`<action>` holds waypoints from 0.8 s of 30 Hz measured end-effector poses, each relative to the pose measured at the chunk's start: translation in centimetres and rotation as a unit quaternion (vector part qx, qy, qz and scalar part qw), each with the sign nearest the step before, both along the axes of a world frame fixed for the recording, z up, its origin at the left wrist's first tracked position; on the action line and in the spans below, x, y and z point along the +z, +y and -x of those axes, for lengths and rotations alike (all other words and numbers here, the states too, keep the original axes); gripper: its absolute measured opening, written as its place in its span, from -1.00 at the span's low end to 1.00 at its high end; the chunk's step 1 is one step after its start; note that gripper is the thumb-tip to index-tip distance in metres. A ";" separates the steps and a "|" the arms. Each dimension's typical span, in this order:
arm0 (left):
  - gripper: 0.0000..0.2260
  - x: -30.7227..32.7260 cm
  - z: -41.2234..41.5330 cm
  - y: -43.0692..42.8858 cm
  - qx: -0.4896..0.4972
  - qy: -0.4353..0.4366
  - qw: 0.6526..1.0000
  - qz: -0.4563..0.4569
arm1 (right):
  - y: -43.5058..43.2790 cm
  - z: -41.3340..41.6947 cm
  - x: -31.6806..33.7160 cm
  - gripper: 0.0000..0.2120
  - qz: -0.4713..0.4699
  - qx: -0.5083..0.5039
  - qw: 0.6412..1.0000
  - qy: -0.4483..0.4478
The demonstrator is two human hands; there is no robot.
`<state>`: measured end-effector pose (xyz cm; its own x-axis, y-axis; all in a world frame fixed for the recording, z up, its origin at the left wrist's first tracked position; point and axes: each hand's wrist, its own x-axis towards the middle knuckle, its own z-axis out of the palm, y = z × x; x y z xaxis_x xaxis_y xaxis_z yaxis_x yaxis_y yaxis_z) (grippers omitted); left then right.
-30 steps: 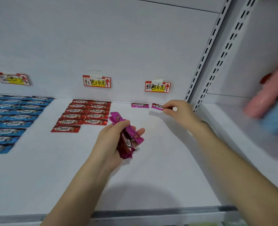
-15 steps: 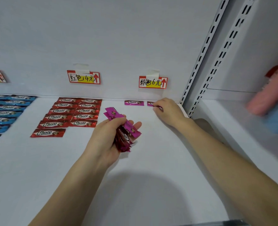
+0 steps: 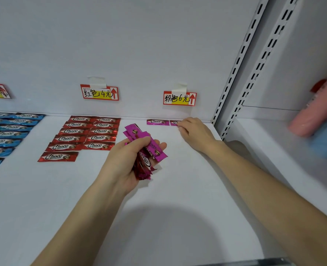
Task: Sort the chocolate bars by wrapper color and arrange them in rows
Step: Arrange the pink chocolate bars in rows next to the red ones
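White shelf (image 3: 178,208), left hand (image 3: 124,162) gripping pink bars (image 3: 155,148), right hand (image 3: 195,131) holding placed bar (image 3: 173,122)

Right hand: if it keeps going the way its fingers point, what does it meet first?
The right hand points left along the white back wall. Its fingertips are at the half-hidden pink-wrapped chocolate bar; next in line is the fully visible pink-wrapped chocolate bar, seemingly level with it.

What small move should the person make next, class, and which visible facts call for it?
Probably release the second pink bar and move the right hand to the left hand for another from the bundle of pink bars. The second bar already lies flat beside the first pink bar, under the price label, and the bundle holds several more.
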<state>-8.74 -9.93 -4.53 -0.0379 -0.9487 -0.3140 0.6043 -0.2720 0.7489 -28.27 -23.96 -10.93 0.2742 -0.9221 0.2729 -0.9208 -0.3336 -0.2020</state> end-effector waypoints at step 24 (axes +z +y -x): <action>-0.77 1.6 -2.3 8.3 -0.046 -0.082 0.994 0.045 | 17.2 -5.2 10.4 -0.81 -0.090 0.219 0.863 -0.447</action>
<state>-6.44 -1.65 -2.95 -0.0813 -0.9683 -0.2362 0.4470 -0.2472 0.8597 -23.09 -6.75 -0.54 0.3609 -0.8333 0.4188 -0.1639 -0.4988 -0.8511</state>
